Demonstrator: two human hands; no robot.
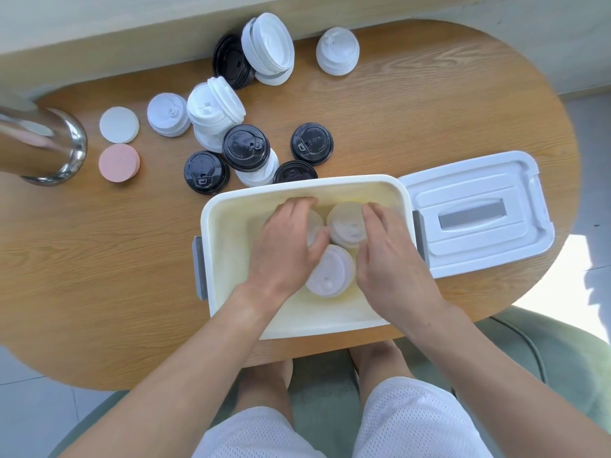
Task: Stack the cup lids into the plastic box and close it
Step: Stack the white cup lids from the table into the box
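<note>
I see the oval wooden desk running left to right, with the open plastic box at its near edge, long axis roughly left to right. The box lid lies just right of it, handle side up. Inside the box stand three white lid stacks, tops up. My left hand rests on the far-left stack, fingers curled over it; my right hand reaches in beside the far-right stack, fingers relaxed, whether it grasps I cannot tell. Loose black and white lids lie beyond the box.
</note>
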